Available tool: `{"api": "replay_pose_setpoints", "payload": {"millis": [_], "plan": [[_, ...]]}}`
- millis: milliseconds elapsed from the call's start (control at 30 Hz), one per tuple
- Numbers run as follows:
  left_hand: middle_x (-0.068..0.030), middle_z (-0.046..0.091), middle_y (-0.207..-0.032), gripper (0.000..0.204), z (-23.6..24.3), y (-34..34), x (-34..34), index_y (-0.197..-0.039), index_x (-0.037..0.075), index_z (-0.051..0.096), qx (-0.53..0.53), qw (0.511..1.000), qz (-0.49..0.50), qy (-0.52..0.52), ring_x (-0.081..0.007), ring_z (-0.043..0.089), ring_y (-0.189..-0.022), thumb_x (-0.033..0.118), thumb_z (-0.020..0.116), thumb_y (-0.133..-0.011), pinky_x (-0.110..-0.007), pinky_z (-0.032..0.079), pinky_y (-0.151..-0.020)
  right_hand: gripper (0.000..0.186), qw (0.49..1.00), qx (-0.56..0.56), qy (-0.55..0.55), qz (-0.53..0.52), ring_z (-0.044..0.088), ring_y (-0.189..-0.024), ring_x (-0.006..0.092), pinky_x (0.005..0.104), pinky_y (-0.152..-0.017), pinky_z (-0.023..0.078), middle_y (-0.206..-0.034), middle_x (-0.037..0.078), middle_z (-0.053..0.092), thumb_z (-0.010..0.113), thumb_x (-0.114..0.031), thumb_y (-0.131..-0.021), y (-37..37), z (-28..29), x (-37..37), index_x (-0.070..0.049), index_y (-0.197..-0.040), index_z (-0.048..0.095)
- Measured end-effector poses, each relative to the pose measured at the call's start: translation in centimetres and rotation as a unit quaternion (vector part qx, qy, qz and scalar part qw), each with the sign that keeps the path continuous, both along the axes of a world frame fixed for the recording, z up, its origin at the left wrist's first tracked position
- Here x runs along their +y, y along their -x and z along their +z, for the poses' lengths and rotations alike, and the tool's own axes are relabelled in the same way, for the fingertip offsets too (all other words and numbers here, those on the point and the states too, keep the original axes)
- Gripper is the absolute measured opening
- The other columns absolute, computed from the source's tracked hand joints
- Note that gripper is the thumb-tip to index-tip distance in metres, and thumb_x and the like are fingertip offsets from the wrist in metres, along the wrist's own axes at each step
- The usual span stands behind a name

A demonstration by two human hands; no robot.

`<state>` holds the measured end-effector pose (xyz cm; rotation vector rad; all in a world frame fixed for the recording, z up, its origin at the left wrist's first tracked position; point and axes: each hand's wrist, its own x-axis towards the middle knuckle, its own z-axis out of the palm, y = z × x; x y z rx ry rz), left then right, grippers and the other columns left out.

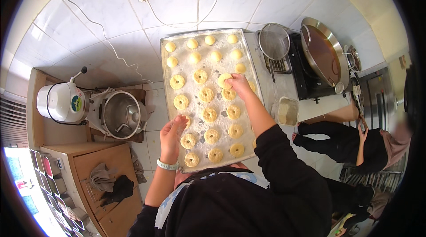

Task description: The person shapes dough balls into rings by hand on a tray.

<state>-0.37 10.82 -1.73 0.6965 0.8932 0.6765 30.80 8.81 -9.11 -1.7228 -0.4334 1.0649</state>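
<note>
A large floured metal tray lies in front of me with dough pieces in rows. The far rows hold smooth dough balls. Nearer ones hold flattened dough rings with small holes in the middle. My right hand pinches a flattened round of dough between thumb and fingers, just over the ring row; its centre shows no clear hole. At the tray's left edge my left hand is held with fingers stretched out and nothing in it, partly covering a ring beneath.
To the right, a round strainer and a wide pan of brown oil on a black stove stand beside a square tub. A mixer with steel bowl is at left. Another person stands at right.
</note>
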Motion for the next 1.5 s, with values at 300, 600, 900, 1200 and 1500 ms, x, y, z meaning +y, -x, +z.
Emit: {"api": "replay_pose_setpoints", "payload": {"millis": [300, 600, 900, 1200, 1500], "plan": [[-0.0143, 0.062, -0.102, 0.030, -0.8, 0.9, -0.6, -0.106, -0.007, 0.056, 0.019, 0.998, 0.024, 0.052, -0.0244, 0.061, -0.096, 0.018, 0.056, -0.089, -0.034, 0.047, -0.090, 0.028, 0.945, -0.322, -0.001, 0.058, 0.065, -0.075, 0.0233, 0.0308, -0.067, 0.049, -0.087, 0.016, 0.067, 0.065, -0.005, -0.070, -2.1, -0.9, 2.5, 0.000, -0.098, 0.065], [-0.0144, 0.062, -0.099, 0.026, -1.6, 1.0, 0.0, -0.103, -0.006, 0.057, 0.008, 0.997, 0.035, 0.061, -0.0269, 0.059, -0.096, 0.016, 0.055, -0.088, -0.038, 0.045, -0.091, 0.012, 0.875, -0.432, 0.220, 0.003, 0.063, -0.068, 0.0163, 0.0275, -0.062, 0.049, -0.071, 0.015, 0.064, 0.059, -0.008, -0.074, -8.5, 9.8, -16.0, 0.000, -0.077, 0.067], [-0.0126, 0.061, -0.096, 0.024, -0.9, -3.6, -0.4, -0.101, -0.004, 0.057, -0.022, 0.993, -0.052, 0.101, -0.0271, 0.059, -0.094, 0.015, 0.053, -0.089, -0.039, 0.046, -0.090, 0.017, 0.789, -0.515, 0.333, 0.022, 0.061, -0.083, 0.0391, 0.0454, -0.074, 0.049, -0.086, 0.026, 0.062, 0.050, -0.008, -0.079, -8.8, -1.6, -21.3, 0.003, -0.079, 0.063], [-0.0247, 0.041, -0.129, 0.072, -1.8, -8.5, -1.1, -0.130, -0.012, 0.028, -0.181, 0.909, -0.221, 0.304, -0.0339, 0.040, -0.122, 0.048, 0.041, -0.091, -0.042, 0.031, -0.105, 0.031, 0.905, -0.415, 0.073, 0.056, 0.054, -0.102, 0.0374, 0.0402, -0.089, 0.042, -0.104, 0.026, 0.057, 0.048, -0.022, -0.088, 1.0, 9.9, -18.4, 0.005, -0.099, 0.059], [-0.0215, 0.031, -0.137, 0.091, -3.6, -14.6, -0.3, -0.135, -0.011, 0.019, -0.249, 0.904, -0.180, 0.299, -0.0295, 0.029, -0.130, 0.063, 0.036, -0.086, -0.038, 0.024, -0.108, 0.068, 0.748, -0.604, 0.100, 0.258, 0.028, -0.131, 0.0315, 0.0480, -0.108, 0.017, -0.140, 0.021, 0.030, 0.032, -0.047, -0.092, 2.8, 2.0, -9.0, 0.005, -0.135, 0.027]]}}
